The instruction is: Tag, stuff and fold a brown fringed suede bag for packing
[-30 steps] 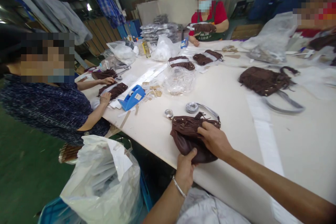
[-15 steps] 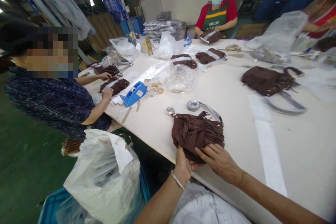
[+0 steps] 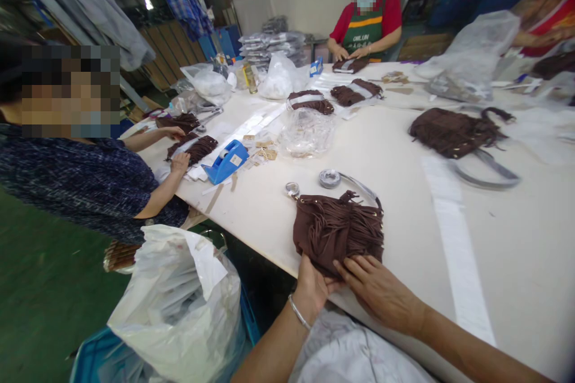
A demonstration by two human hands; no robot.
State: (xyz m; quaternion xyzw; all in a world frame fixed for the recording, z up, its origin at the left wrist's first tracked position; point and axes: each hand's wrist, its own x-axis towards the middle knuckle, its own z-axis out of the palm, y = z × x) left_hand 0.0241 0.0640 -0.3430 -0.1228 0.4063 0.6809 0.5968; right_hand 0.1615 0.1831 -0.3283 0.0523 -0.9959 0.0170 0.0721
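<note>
A dark brown fringed handbag (image 3: 335,227) lies at the near edge of the table, with small metal eyelets along its upper side. My left hand (image 3: 313,287) grips its lower left edge, the thumb in front and the other fingers partly hidden beneath. Across the lower right edge, my right hand (image 3: 380,290) has its fingers bent over the fabric; its thumb is not clearly visible. A wrapped grey strap (image 3: 330,178) is coiled behind the bag and runs to its right corner. At the bag's upper left sits a small wrapped ring (image 3: 291,189).
White paper strips (image 3: 453,245) lie along the table (image 3: 404,191). Another brown bag (image 3: 449,131) rests at right. A blue tape dispenser (image 3: 226,161) and clear plastic (image 3: 308,131) are farther in. Left below stands a white plastic sack (image 3: 179,311). Co-workers handle brown bags at left and across.
My right fingers have slid slightly down toward the bag's lower edge, and the fringe there lies flatter. My left hand stays at the lower left. The view has shifted slightly.
</note>
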